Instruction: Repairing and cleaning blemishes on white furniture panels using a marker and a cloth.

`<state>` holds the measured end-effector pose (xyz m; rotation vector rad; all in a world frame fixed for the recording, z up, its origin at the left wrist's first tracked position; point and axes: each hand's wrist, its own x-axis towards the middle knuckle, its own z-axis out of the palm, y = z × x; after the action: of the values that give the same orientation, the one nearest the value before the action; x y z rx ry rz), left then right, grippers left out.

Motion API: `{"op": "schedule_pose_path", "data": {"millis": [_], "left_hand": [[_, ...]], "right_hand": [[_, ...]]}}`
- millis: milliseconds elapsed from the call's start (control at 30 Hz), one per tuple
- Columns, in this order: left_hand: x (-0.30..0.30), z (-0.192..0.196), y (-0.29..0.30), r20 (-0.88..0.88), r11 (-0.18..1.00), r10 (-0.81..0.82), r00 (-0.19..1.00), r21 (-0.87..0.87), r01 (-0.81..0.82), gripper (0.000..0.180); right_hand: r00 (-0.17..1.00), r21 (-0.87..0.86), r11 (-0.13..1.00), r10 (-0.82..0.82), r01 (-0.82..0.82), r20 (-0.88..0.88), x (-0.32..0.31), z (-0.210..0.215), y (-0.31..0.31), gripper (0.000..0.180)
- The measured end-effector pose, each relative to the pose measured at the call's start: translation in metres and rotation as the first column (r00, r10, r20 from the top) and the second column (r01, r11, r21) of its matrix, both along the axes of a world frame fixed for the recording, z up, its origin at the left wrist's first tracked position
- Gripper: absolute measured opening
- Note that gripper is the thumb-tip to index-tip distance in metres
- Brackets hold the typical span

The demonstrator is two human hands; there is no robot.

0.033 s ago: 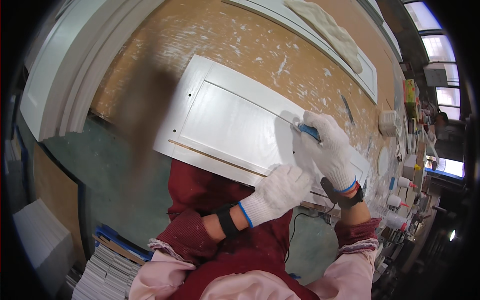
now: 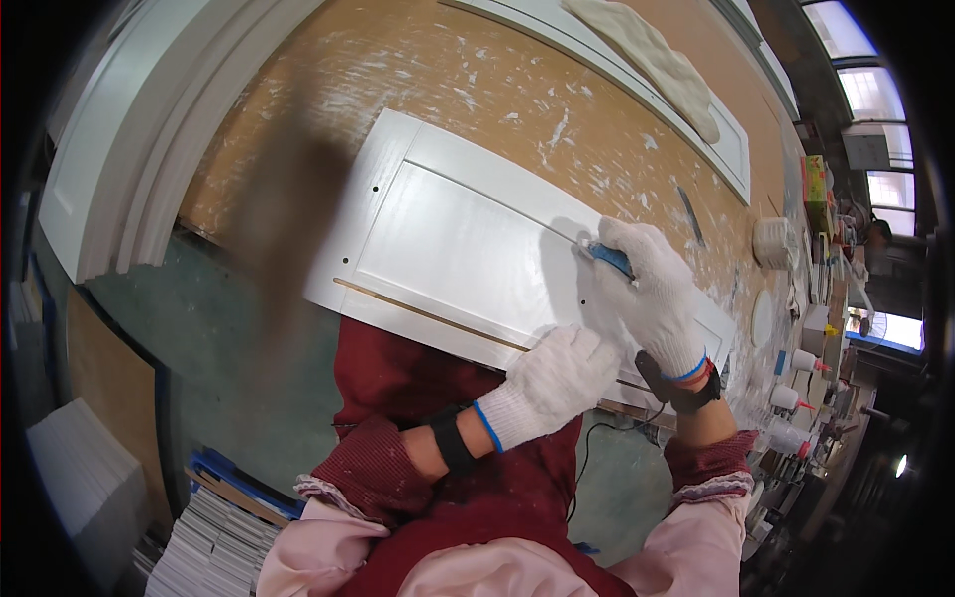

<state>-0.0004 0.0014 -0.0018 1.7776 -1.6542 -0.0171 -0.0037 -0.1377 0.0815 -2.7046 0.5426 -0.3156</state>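
Note:
A white panelled cabinet door point(image 2: 453, 234) lies slantwise on the brown worktable point(image 2: 477, 90), with dark holes and a long slot near its edge. Gloved in white knit, my right hand point(image 2: 652, 284) is closed around a small blue-handled tool point(image 2: 611, 260). The tool's tip is at the groove along the door's far side; its exact kind is too small to make out. My left hand point(image 2: 562, 378), in a matching glove, grips the door's near edge with its fingers bent. Part of the door's right end is hidden by my hands.
Tall stacked white panels point(image 2: 149, 119) stand at the left. Another white panel point(image 2: 557, 45) lies across the back with a pale cloth point(image 2: 652, 65) on it. A thin dark blade point(image 2: 690, 216) and a white tub point(image 2: 774, 244) are at the right. A black cable point(image 2: 597, 430) hangs near my lap.

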Motion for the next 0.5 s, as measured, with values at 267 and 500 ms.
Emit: {"op": "schedule_pose_path", "data": {"millis": [267, 500], "left_hand": [[0.002, 0.001, 0.001, 0.053, 0.999, 0.036, 0.998, -0.002, -0.036, 0.036], [-0.001, 0.001, -0.003, 0.013, 0.998, 0.039, 0.999, -0.041, -0.038, 0.030]], "right_hand": [[0.995, 0.020, 0.997, 0.078, -0.077, -0.064, 0.005, 0.001, -0.001, 0.020], [0.976, 0.107, 0.970, -0.220, 0.218, 0.001, -0.075, 0.011, -0.033, 0.029]]}}
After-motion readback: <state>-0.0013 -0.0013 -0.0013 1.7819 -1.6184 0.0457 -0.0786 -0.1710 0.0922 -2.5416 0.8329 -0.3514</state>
